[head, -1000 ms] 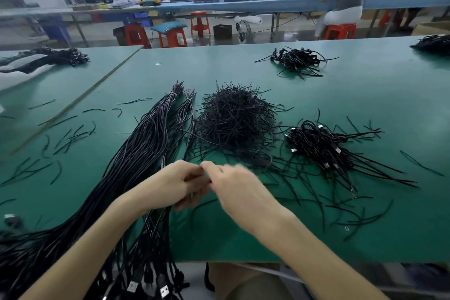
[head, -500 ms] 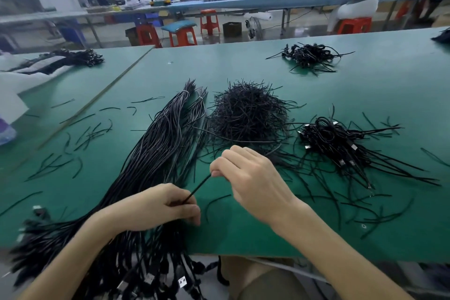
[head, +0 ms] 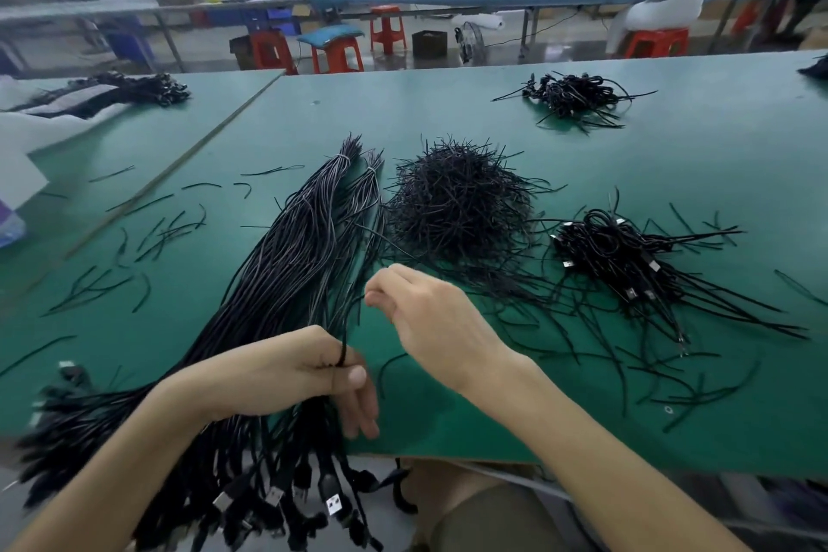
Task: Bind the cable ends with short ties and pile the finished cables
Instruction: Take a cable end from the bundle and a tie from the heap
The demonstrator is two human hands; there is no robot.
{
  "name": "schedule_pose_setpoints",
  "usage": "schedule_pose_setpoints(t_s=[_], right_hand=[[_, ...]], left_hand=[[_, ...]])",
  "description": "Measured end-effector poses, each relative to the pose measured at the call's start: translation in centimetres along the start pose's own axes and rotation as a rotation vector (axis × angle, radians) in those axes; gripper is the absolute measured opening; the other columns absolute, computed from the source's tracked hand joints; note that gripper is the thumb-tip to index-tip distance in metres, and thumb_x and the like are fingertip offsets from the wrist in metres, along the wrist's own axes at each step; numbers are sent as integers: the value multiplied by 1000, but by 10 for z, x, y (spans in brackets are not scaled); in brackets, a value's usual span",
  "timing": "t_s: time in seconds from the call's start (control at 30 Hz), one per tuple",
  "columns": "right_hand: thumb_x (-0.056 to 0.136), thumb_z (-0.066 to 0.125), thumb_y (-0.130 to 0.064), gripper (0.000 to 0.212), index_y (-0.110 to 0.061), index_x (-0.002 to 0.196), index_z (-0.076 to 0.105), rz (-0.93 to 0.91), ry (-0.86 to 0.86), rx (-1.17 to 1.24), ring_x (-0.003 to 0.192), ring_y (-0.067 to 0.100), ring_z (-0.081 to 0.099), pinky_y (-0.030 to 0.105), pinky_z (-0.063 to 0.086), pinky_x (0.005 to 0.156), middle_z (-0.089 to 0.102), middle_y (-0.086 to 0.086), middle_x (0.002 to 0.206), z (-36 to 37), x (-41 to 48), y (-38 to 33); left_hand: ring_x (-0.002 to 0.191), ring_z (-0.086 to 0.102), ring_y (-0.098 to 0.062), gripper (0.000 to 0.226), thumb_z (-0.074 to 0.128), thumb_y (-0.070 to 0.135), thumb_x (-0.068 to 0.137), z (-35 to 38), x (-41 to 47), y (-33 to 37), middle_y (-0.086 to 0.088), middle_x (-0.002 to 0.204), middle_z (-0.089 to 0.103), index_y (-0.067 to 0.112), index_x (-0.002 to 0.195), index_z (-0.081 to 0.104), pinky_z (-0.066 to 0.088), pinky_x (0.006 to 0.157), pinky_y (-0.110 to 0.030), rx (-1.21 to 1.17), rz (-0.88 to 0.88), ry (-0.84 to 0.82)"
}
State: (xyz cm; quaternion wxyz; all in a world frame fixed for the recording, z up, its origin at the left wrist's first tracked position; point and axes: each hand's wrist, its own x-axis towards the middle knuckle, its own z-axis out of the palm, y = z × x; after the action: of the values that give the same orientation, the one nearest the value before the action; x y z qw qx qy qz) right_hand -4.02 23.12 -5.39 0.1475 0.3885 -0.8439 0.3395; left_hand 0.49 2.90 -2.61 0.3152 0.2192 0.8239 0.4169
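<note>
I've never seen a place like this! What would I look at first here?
Probably the two hands up front: the left hand grips a thin black strand whose top the right hand seems to pinch. Behind them sits a spiky mound of short ties, with a cable bundle slanting left of it across the green table.

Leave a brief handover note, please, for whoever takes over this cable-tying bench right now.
Left hand pinches the lower end of a thin black strand, likely a tie, above the loose cable bundle. Right hand pinches its upper end.
Tie heap sits mid-table; finished pile lies to its right, and a smaller pile lies farther back.
Done: those piles.
Left: the long bundle, whose connectors hang over the near edge.
</note>
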Motion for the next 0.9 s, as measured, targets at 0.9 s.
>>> schedule_pose_setpoints(t_s=[0.9], right_hand=[[108, 49, -23, 35, -9, 76, 56, 603, 677, 816, 47, 10, 34, 21, 30, 43, 45, -6, 55, -46, -12, 42]], left_hand=[[67, 57, -20, 33, 52, 39, 105, -8, 50, 8, -6, 77, 63, 12, 94, 68, 49, 66, -29, -232, 53, 250]])
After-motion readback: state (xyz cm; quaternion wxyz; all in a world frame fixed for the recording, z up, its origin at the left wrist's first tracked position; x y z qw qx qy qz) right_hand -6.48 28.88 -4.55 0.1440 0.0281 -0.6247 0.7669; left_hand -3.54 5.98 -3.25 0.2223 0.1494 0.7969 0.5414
